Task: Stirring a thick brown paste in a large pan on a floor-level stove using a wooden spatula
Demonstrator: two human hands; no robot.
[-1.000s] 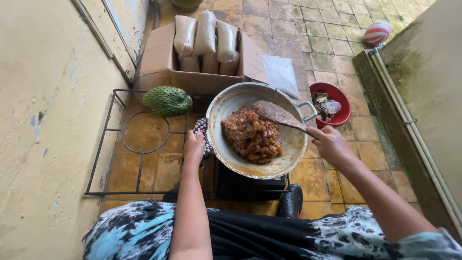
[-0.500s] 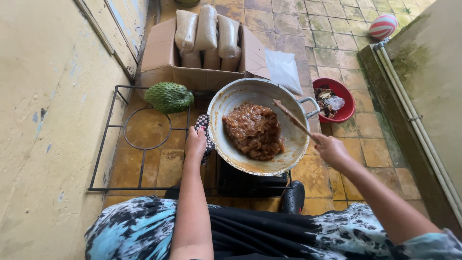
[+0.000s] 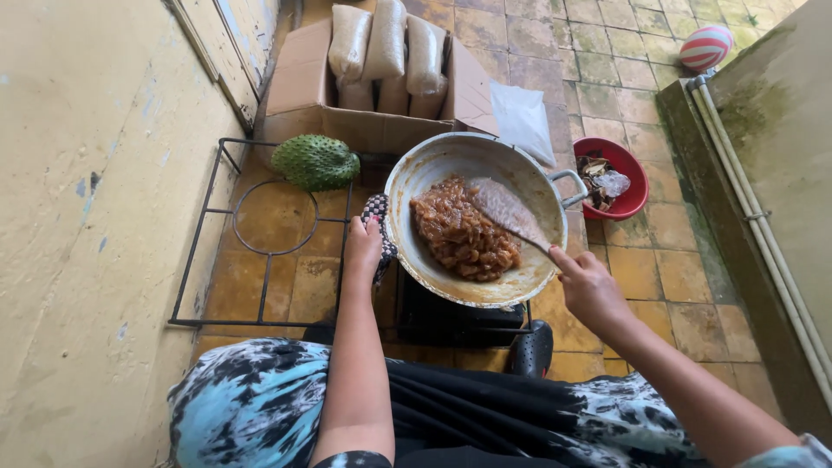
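A round metal wok (image 3: 433, 173) sits on a black stove (image 3: 451, 316) on the tiled floor. Brown chunky food (image 3: 459, 238) lies in its middle. My left hand (image 3: 364, 247) grips the wok's left handle through a patterned cloth (image 3: 378, 210). My right hand (image 3: 589, 290) holds a wooden spatula (image 3: 507, 208), whose broad blade rests on the right part of the food.
A black wire stand (image 3: 260, 251) lies left of the wok, a green spiky fruit (image 3: 315, 161) at its far corner. Behind are a cardboard box (image 3: 303, 87) of filled bags, a plastic bag (image 3: 523, 117), a red bowl (image 3: 637, 186) and a striped ball (image 3: 706, 45). Yellow wall at left; black shoe (image 3: 530, 348) by my leg.
The spatula's blade has swung from the wok's right rim onto the food. The food now lies more spread toward the near side. My left hand has kept its hold.
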